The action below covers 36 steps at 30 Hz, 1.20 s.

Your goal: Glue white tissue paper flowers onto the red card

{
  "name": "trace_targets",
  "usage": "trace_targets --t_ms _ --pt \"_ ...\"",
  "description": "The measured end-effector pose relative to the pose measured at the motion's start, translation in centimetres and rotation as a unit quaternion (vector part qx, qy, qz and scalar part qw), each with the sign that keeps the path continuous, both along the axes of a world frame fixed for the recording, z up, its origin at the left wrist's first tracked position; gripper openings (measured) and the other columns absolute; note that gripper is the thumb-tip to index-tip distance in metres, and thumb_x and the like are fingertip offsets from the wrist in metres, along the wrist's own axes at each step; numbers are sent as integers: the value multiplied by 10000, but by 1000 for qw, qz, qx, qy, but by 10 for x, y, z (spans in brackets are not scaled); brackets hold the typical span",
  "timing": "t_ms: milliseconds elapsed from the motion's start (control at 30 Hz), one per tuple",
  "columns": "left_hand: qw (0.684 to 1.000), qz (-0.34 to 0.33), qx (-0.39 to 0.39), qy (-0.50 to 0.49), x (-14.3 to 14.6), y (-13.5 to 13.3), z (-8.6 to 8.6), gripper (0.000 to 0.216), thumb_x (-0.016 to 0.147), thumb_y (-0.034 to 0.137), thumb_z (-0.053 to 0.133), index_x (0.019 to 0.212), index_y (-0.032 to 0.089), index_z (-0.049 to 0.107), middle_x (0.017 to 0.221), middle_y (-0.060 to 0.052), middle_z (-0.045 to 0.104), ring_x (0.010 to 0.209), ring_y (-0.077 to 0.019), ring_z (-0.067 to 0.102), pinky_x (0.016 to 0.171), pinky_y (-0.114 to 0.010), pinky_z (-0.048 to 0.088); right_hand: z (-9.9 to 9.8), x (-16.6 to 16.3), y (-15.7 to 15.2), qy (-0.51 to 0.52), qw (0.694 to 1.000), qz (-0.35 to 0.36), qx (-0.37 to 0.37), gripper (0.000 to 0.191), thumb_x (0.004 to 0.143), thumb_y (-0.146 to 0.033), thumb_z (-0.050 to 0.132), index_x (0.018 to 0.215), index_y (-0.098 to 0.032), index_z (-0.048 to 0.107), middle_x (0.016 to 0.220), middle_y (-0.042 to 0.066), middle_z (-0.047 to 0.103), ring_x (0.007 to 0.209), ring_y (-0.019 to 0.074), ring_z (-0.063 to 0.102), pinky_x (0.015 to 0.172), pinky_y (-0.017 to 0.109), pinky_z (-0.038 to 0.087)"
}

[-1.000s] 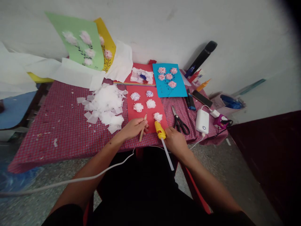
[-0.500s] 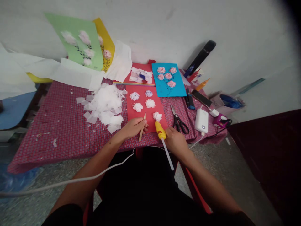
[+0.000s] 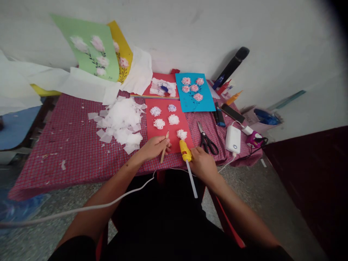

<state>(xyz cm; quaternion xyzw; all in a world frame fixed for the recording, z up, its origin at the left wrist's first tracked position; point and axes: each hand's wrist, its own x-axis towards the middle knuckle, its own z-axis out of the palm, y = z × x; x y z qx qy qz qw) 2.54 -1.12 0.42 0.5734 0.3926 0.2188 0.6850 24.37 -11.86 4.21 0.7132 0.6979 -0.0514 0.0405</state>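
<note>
My right hand (image 3: 202, 161) is closed around a yellow glue gun (image 3: 185, 151), and a long white glue stick (image 3: 191, 179) juts from its back. Its nozzle meets the near edge of a white paper flower (image 3: 181, 134) on the red sheet (image 3: 163, 137); whether it touches the flower or the sheet I cannot tell. Between the fingers of my left hand (image 3: 155, 146) is a pencil (image 3: 163, 154), over the sheet's near edge. Several other ruffled flowers, white ones (image 3: 159, 124) and bluish-speckled ones (image 3: 156, 111), lie farther up the sheet.
Loose white paper squares (image 3: 122, 119) are heaped left of the sheet. Black-handled scissors (image 3: 208, 142) and a white power bank (image 3: 233, 139) lie to the right. A blue card (image 3: 187, 103) with pink flowers sits behind. One white cable (image 3: 108, 205) crosses over my left forearm.
The glue gun's rear has swung slightly left, and its stick end with it. My left hand and the pencil stay in place.
</note>
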Motion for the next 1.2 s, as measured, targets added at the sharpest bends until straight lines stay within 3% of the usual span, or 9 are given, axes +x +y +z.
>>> trace_targets --t_ms 467,567,633,733,867,967,1067,1200 --pt "1000 4 -2 -6 0 0 -4 378 993 510 537 907 152 622 883 -89 725 702 -184 730 655 -320 602 -1 11 -19 82 993 28 79 242 948 -284 592 1120 -162 710 1051 108 720 801 209 672 642 289 430" --pt "1000 4 -7 -7 0 -1 -2 367 989 508 543 889 162 617 853 -94 732 729 -195 734 645 -313 600 -1 16 -22 152 980 30 129 234 947 -297 604 1108 -162 707 1005 109 721 825 225 682 687 304 483" --pt "1000 5 -7 -6 0 -1 -1 365 982 511 550 889 166 619 843 -94 733 718 -194 729 621 -302 590 0 19 -21 229 959 -9 164 266 931 -378 657 1096 -172 692 956 96 726 807 228 684 695 317 511" --pt "1000 7 -5 -9 0 -1 -1 368 986 509 544 894 163 627 854 -96 730 719 -190 728 624 -302 591 1 25 -14 385 896 -129 179 424 831 -524 772 1061 -188 654 804 40 708 624 191 636 562 301 499" --pt "1000 14 -11 -15 0 -1 -2 366 987 502 552 889 157 626 879 -100 737 691 -175 724 641 -301 592 -3 46 11 610 749 -223 135 381 836 -541 757 872 -177 653 627 0 645 472 133 558 444 255 466" --pt "1000 13 -14 -17 0 -1 -4 370 983 508 565 891 157 635 883 -103 740 696 -177 727 648 -302 592 -6 73 40 690 649 -293 126 296 885 -460 718 880 -170 659 702 25 694 504 127 603 453 245 531" --pt "1000 14 -8 -23 0 0 -7 378 978 522 569 893 161 639 886 -100 735 694 -179 721 651 -312 594 -5 102 71 729 595 -337 16 208 986 -333 584 954 -149 675 778 55 724 588 135 664 503 246 591" --pt "1000 19 -12 -19 -1 -1 -8 390 978 534 566 908 158 644 892 -103 736 715 -184 725 664 -313 592 -1 128 105 744 578 -322 -92 337 1067 -301 405 965 -119 670 709 50 677 554 127 631 492 232 589"
